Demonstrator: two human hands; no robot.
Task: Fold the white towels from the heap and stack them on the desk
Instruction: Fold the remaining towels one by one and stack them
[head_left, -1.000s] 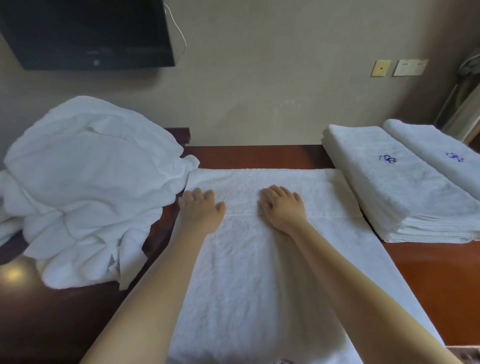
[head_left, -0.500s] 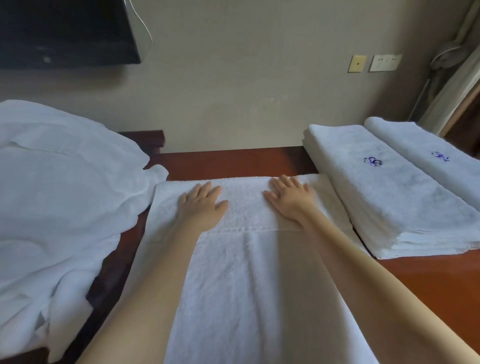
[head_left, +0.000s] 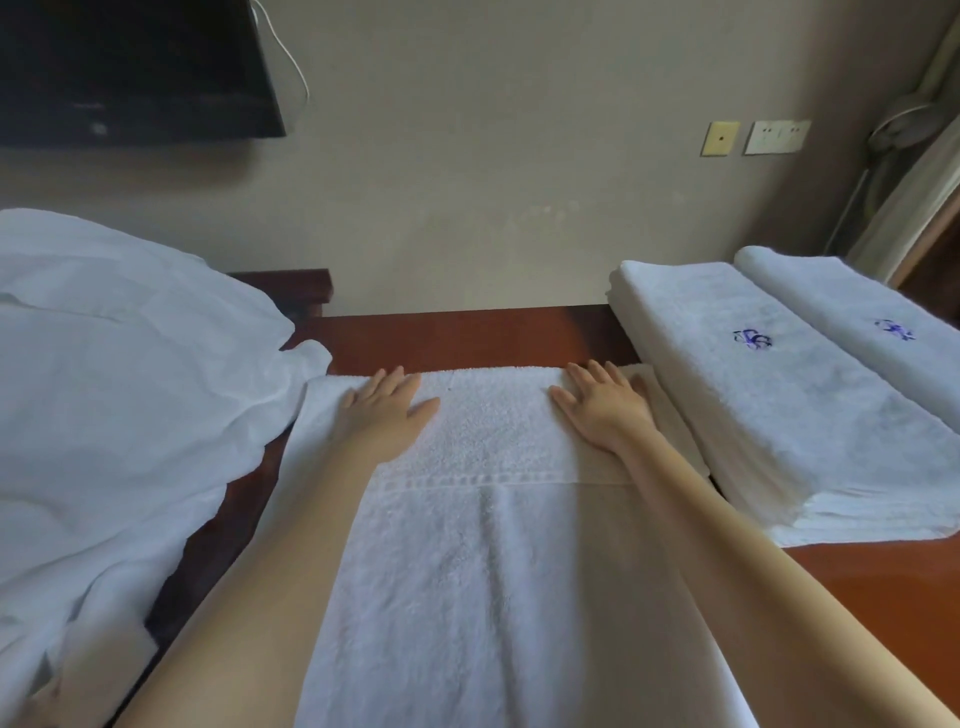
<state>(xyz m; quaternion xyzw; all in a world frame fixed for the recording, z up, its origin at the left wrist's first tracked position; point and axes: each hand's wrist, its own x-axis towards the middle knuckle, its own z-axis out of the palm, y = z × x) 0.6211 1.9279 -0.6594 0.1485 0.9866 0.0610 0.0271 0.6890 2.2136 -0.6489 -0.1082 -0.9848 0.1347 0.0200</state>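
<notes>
Towel (head_left: 483, 545) spread flat on desk (head_left: 467, 338), between heap (head_left: 130, 389) and 2 folded stacks (head_left: 779, 405). Left hand (head_left: 384, 415) and right hand (head_left: 605, 410) palm-down near its far edge, fingers straight, slightly spread, pinching nothing. Probably smoothing the cloth for a clean fold.

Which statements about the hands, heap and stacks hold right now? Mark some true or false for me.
1. The left hand and right hand both lie flat on the spread towel. True.
2. The unfolded heap sits on the right. False: it is on the left, and the folded stacks are on the right.
3. The stacks' top towels carry blue emblems. True.
4. The left hand pinches a towel corner. False: its fingers are straight and pressing down.
</notes>
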